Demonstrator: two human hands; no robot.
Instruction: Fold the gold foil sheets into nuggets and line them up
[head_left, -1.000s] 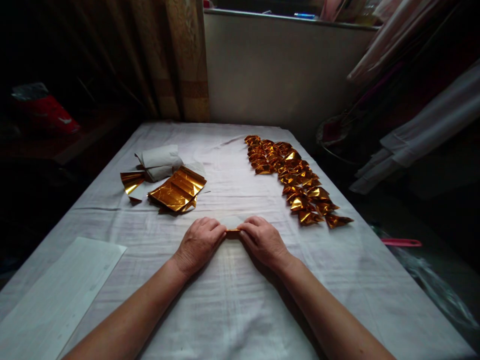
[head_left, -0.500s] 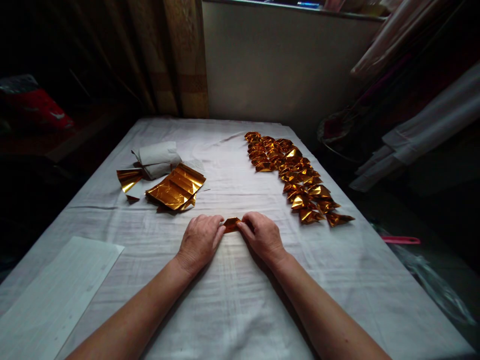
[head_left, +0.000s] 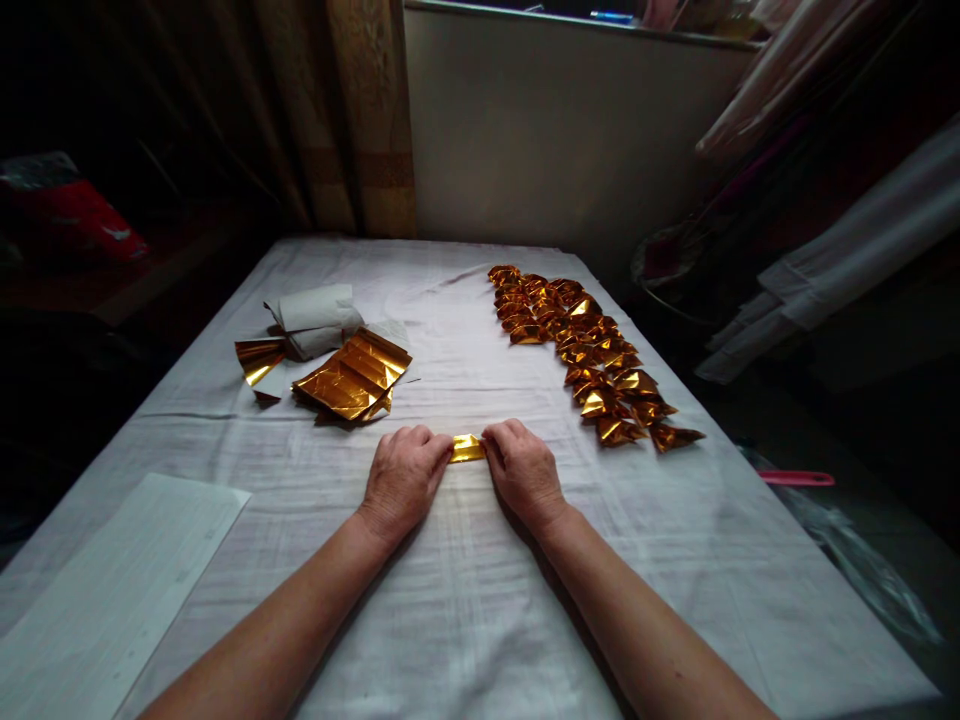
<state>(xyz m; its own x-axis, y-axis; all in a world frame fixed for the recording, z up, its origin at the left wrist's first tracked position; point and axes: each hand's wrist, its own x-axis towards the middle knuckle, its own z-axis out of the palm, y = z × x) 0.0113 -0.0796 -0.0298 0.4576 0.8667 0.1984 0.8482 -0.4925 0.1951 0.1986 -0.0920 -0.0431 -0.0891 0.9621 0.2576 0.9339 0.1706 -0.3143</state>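
Observation:
A small folded piece of gold foil paper lies between my hands, low over the cloth in the middle of the table. My left hand pinches its left end between thumb and fingers. At the right end, my right hand grips it the same way; the fingertips partly hide both ends. To the left of my hands rests a stack of flat gold foil sheets. Off to the right, folded gold foil pieces, pointed at their ends, lie in overlapping rows.
A white cloth covers the table. Behind the foil stack are a folded whitish paper bundle and a curled gold scrap. A white sheet lies at the near left. Beyond the right edge are a pink handle and clear plastic.
The foil piece between my hands has tilted and now shines bright yellow instead of dark copper. My hands have hardly moved and still hold both ends.

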